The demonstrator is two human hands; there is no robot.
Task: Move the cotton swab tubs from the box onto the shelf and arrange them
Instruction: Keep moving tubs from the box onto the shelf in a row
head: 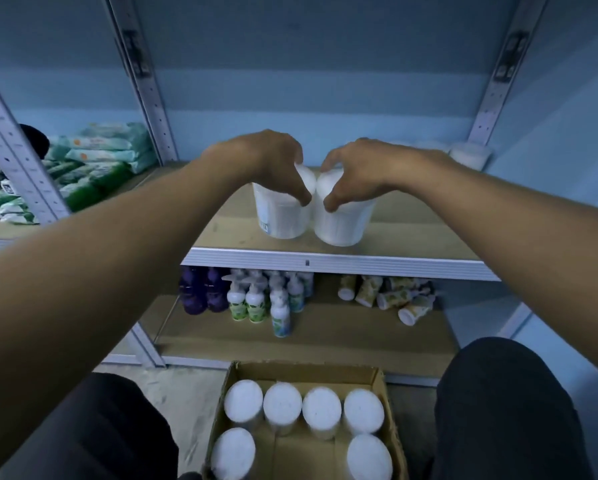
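- White round plastic cotton swab tubs [283, 216] [342, 223] — touching, on the wooden shelf board [411, 237].
- Left hand [273, 164] clasps one lid, right hand [359, 171] the other.
- Brown cardboard box [387, 403] below holds six more.

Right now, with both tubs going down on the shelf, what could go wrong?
1. Both tubs, the left tub and the right tub, sit near the shelf's front edge; a nudge could tip either one off.
2. A fall would likely land on the box of tubs below.
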